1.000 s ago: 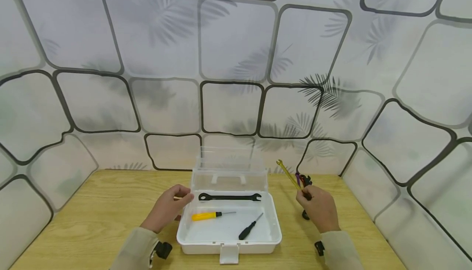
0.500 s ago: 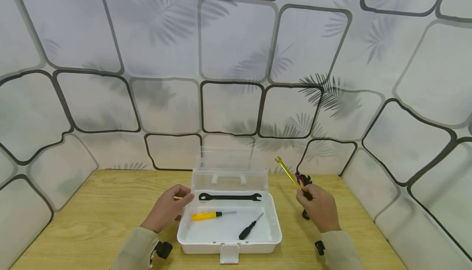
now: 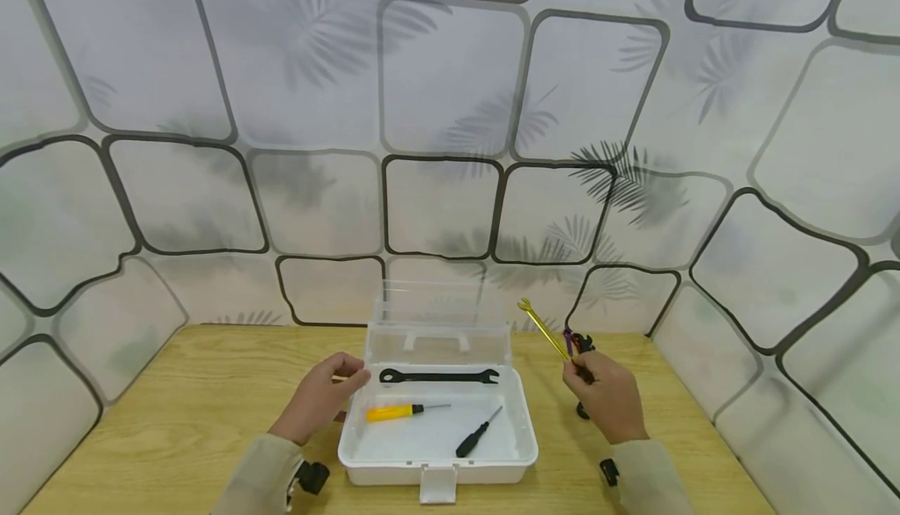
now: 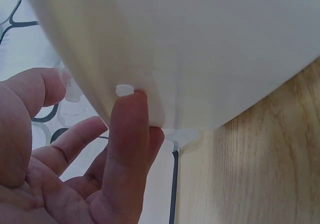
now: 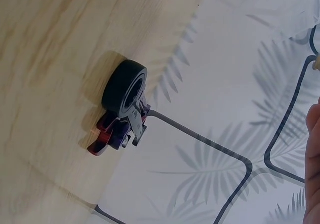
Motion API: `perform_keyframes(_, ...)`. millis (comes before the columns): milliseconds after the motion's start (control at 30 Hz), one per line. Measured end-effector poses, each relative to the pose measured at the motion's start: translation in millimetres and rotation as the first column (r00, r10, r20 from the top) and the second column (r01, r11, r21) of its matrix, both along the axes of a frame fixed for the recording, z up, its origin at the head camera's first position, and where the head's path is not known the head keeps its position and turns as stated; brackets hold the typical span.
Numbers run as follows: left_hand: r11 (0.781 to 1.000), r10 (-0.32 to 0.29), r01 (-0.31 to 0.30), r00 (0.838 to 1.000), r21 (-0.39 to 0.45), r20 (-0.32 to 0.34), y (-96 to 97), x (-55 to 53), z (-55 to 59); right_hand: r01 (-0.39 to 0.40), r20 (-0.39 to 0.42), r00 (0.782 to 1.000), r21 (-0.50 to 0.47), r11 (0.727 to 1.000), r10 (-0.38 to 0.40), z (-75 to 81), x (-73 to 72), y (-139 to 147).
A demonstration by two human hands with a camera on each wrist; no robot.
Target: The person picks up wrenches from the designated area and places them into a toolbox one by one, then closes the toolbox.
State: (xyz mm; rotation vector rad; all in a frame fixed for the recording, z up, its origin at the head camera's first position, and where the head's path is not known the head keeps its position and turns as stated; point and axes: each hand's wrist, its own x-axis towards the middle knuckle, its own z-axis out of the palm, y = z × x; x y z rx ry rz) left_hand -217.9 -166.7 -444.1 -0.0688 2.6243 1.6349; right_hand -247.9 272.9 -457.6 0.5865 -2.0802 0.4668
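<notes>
A white toolbox (image 3: 437, 474) stands on the table, its clear lid (image 3: 439, 343) raised. Inside lie a black wrench (image 3: 439, 377), a screwdriver with a yellow handle (image 3: 390, 413) and a black screwdriver (image 3: 469, 442). At the box's left back corner is my left hand (image 3: 319, 396); in the left wrist view a fairly straight finger (image 4: 128, 144) touches the outer wall (image 4: 200, 59). Right of the box, my right hand (image 3: 610, 394) pinches the lower end of a yellow open-end wrench (image 3: 543, 327), raised and slanting up to the left. Only a sliver of that hand shows in the right wrist view.
Beyond my right hand lie a black roll like tape (image 5: 122, 86) and small red (image 5: 102, 134) and purple pieces (image 5: 119, 133), partly hidden in the head view. The wooden table (image 3: 211, 405) ends at a patterned cloth wall (image 3: 316, 210) on the back and sides.
The yellow wrench's upper end has swung slightly left and up while my right hand keeps its pinch. My left hand and the toolbox look unmoved.
</notes>
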Motion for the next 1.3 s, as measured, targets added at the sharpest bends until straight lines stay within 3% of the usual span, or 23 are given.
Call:
perform_keyframes(500, 1.000, 0.006, -0.006, 1.000, 0.004, 0.003, -0.2, 0.3, -0.6, -0.095, -0.015, 0.995, 0.011, 0.995, 0.096, -1.8, -1.8, -1)
perform_keyframes(900, 1.000, 0.003, -0.003, 1.000, -0.001, -0.014, 1.2, 2.8, 3.1, -0.198, -0.045, 0.979, 0.020, 0.980, 0.199, -0.9, -1.4, -7)
perform_keyframes(1300, 1.000, 0.004, -0.003, 1.000, 0.017, -0.014, 0.5, 2.8, 1.3, -0.231, -0.069, 0.970, 0.036, 0.972, 0.233, -1.7, -1.3, -11)
